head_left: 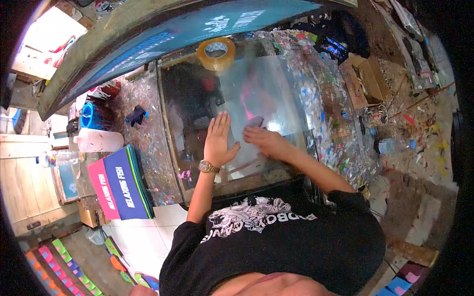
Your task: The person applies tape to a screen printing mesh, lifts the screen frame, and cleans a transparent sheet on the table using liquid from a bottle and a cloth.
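My left hand (219,140), with a watch at the wrist, lies flat near the left edge of a translucent sheet (271,89), thumb out to the side. The sheet rests on a dark glass panel (190,91) set in the worktable. Just to the right, my right hand (269,142) is closed over a small grey-purple piece of cloth (254,122) and presses it on the sheet. A faint pink mark (247,101) shows on or through the sheet. At the far edge of the glass lies a roll of clear tape (216,53).
A raised printing screen frame (163,49) leans over the far side. Printed "Relaxing Fish" pieces (121,182) hang at the left edge, near a white jug (100,140) and a blue-rimmed bucket (89,116). A cardboard box (365,81) stands at right; a dark cloth (137,116) lies left.
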